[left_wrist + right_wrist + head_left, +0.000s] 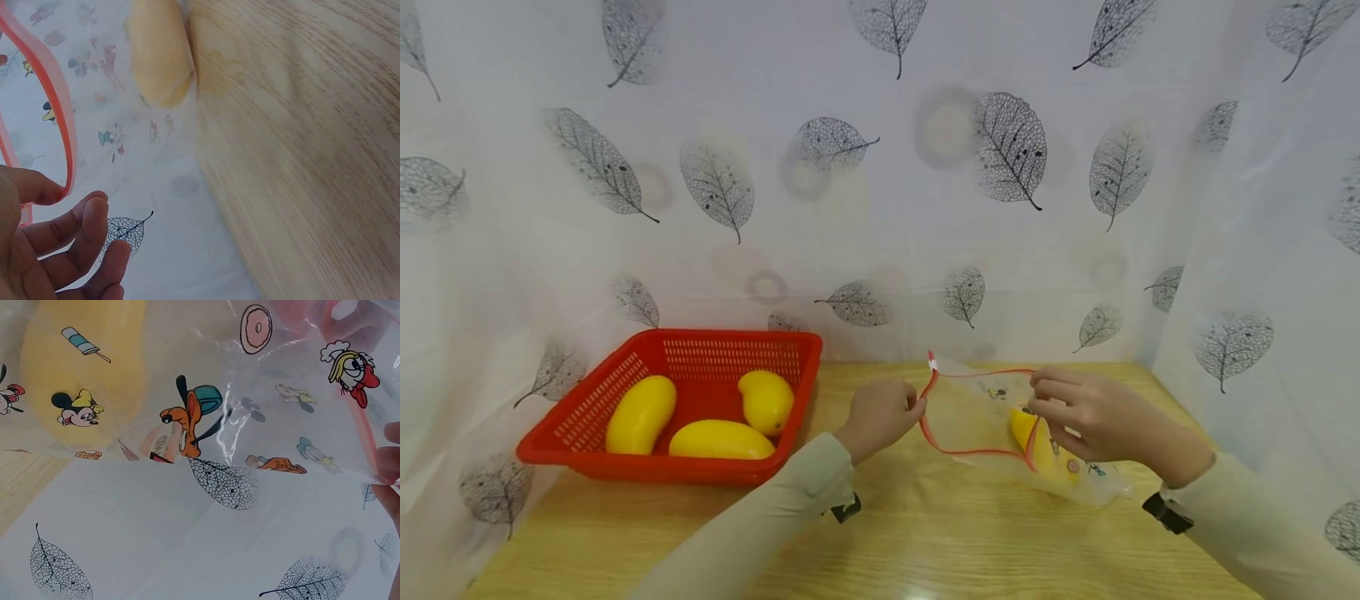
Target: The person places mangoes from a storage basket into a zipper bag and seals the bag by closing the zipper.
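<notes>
A clear zip bag (973, 417) with cartoon prints and a red zip edge lies on its side, its mouth spread wide. My left hand (880, 414) pinches the mouth's left edge between thumb and forefinger; the other fingers are loosely bent in the left wrist view. Across the mouth, my right hand (1101, 417) grips the red rim, fingertips at the edge in the right wrist view. Inside the bag lies one yellow mango (161, 56), partly behind my right hand in the head view. A white slider (933, 364) sits at the zip's far left end.
To the left stands a red plastic basket (700, 473) holding three yellow mangoes, one of them a mango (642, 414) by its left wall. Under everything is a wood-grain table (917, 533). A white leaf-print curtain (880, 225) encloses the back and sides.
</notes>
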`<state>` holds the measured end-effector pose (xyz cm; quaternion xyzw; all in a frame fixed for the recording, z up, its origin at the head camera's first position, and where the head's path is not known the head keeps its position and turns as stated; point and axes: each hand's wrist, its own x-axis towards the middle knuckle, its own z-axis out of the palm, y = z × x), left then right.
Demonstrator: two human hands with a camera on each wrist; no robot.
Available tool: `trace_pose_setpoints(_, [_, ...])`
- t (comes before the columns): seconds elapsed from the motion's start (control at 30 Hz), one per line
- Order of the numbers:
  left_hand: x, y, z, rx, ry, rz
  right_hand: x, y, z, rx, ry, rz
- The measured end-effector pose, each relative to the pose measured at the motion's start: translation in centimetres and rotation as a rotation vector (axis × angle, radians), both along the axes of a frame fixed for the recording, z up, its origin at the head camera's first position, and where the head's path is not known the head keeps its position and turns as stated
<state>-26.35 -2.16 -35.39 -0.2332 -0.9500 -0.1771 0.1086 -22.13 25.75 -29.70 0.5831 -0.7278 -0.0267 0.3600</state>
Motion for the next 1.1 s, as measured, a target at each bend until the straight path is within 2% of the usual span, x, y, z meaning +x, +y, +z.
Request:
trace_pose_setpoints(0.23, [0.6, -0.2, 0.3, -0.007, -0.050, -0.018, -0.1, 0.1, -0.2, 0.003, 0.024, -0.014])
trace_pose_setpoints(0.5, [1.1, -0.3, 0.5, -0.029, -0.061, -0.035, 0.0, 0.0, -0.2, -0.007, 0.044, -0.030])
trace_pose_setpoints(0.7, [1.0, -0.1, 0.2, -0.034, -0.023, -0.055, -0.1, -0.2, -0.2, -0.010, 0.068, -0.024])
trace_pose_setpoints(0.87, [0.7, 0.3, -0.1, 0.038, -0.012, -0.051, 0.2, -0.7, 0.1, 0.013, 0.056, 0.001])
trace_pose_setpoints(1.0, [0.5, 0.5, 0.1, 0.142, -0.052, -0.021, 0.8, -1.2, 0.3, 0.028, 0.031, 0.006])
trace_pose_setpoints(1.1, [0.4, 0.9, 0.3, 0.182, -0.077, 0.001, 1.3, -1.6, 0.1, 0.054, 0.013, 0.024])
